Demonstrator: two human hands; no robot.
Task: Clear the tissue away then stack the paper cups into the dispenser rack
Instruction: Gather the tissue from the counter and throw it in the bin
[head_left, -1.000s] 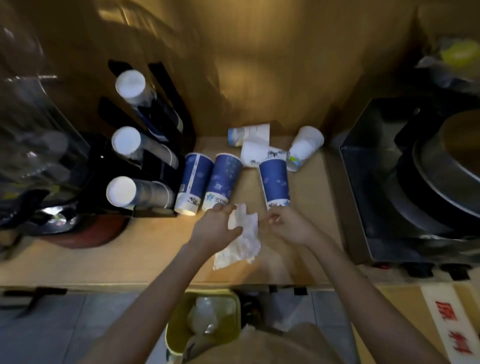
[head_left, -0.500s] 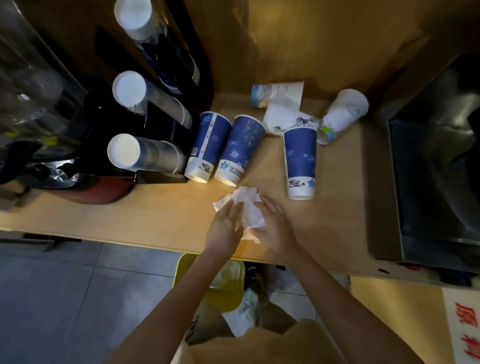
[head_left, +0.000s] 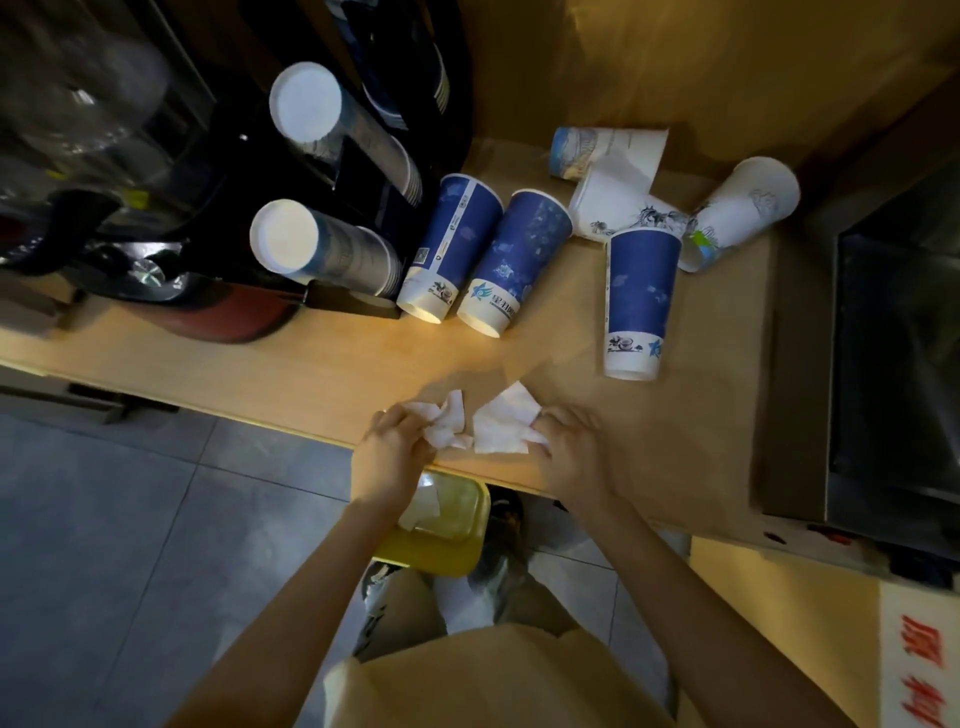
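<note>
Tissue (head_left: 498, 423) stretched at the counter (head_left: 322, 374) edge — left hand (head_left: 397, 449) and right hand (head_left: 569, 441) each grasping 1 end.

A light wooden countertop (head_left: 322, 364) ran left to right w/ a tan wall (head_left: 649, 57) behind. A dark metal appliance box (head_left: 893, 374) sat at its right end. Below the edge, a yellow plastic bin (head_left: 441, 540) stood on grey floor tiles (head_left: 130, 545).

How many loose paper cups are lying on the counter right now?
6: three blue mid-counter, three white near the wall. Others may hide behind.
</note>
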